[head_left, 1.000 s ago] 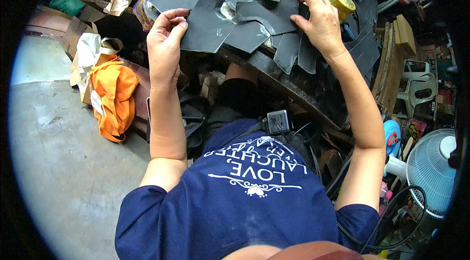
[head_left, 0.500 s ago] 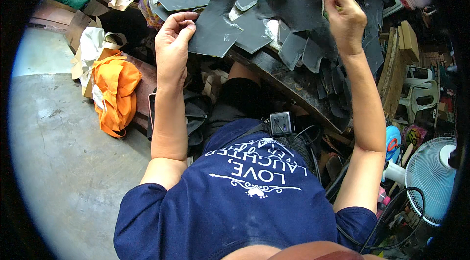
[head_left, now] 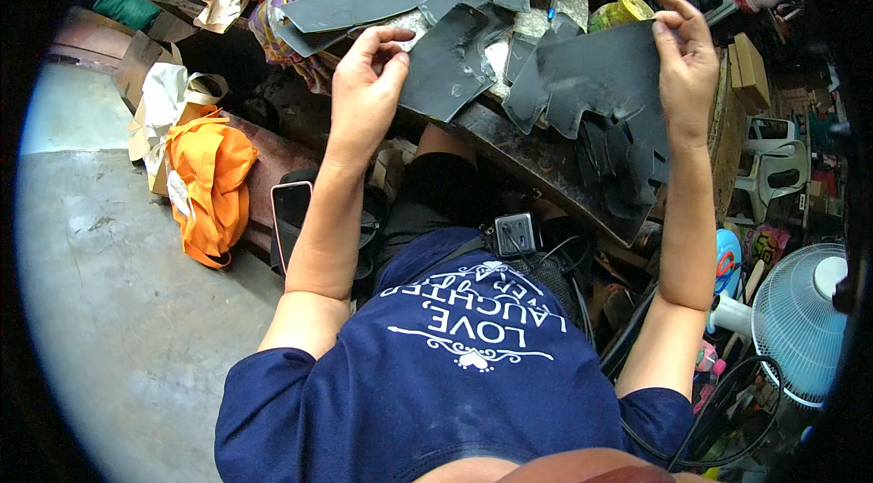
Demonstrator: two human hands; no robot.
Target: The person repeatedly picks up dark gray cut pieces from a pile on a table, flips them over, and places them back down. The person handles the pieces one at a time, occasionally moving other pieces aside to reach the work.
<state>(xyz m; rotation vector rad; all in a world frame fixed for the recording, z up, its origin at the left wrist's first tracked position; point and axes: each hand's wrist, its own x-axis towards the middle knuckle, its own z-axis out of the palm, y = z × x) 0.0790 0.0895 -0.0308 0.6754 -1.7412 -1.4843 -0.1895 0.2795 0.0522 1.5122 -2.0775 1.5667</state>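
Black die-cut sheet (head_left: 596, 74), thin and apparently limp (likely light), hangs at two o'clock above the workbench (head_left: 546, 165); right hand (head_left: 687, 60) pinches its upper corner. Left hand (head_left: 364, 83), fingers curled, nips a second black piece (head_left: 450, 65); edges offer best purchase.

Matt black leather-like cut sheets (head_left: 591, 74) lie beside an orange cloth bag (head_left: 214, 183) and rough concrete floor (head_left: 109, 301).

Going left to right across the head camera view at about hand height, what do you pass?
Orange bag → phone → left hand → small black cut piece → large black cut piece → right hand → white fan, lower down.
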